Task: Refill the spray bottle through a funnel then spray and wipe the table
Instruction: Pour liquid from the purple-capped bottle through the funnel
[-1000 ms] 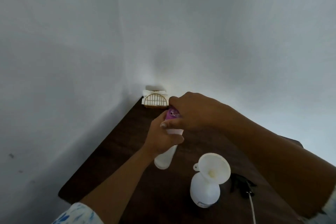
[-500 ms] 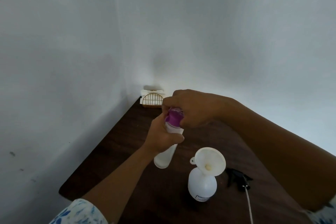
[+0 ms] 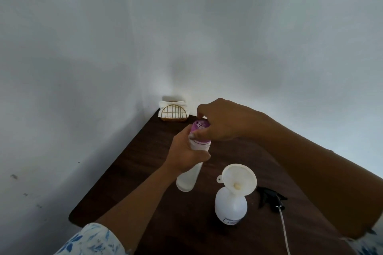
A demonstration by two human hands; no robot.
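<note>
The left hand (image 3: 187,152) is wrapped round a tall white refill bottle (image 3: 189,179) and holds it up off the table (image 3: 143,151), tilted, its base toward the person. The fingers are curled tight across the upper body of the bottle. The right hand (image 3: 224,123) comes in over the top, thumb and fingers closed around the purple cap (image 3: 200,127), gripping it. Whether that cap is loose or seated, I cannot tell from here.

Down on the dark wooden table, just to the right of the raised bottle, the white spray bottle (image 3: 231,206) stands upright. A white funnel (image 3: 238,179) sits in its neck, mouth wide open and leaning a little toward the person, with a small tab on its left rim. The two bottles are near each other but apart.

To the right of the spray bottle the black trigger head (image 3: 269,196) lies on its side on the tabletop, off the bottle, and its pale tube (image 3: 284,232) trails toward the near edge.

At the far corner of the table, against the white wall (image 3: 62,68), a gold wire napkin holder (image 3: 173,112) stands with white napkins (image 3: 182,104) in it. A blue-patterned white sleeve (image 3: 91,240) shows on the left arm at the bottom.
</note>
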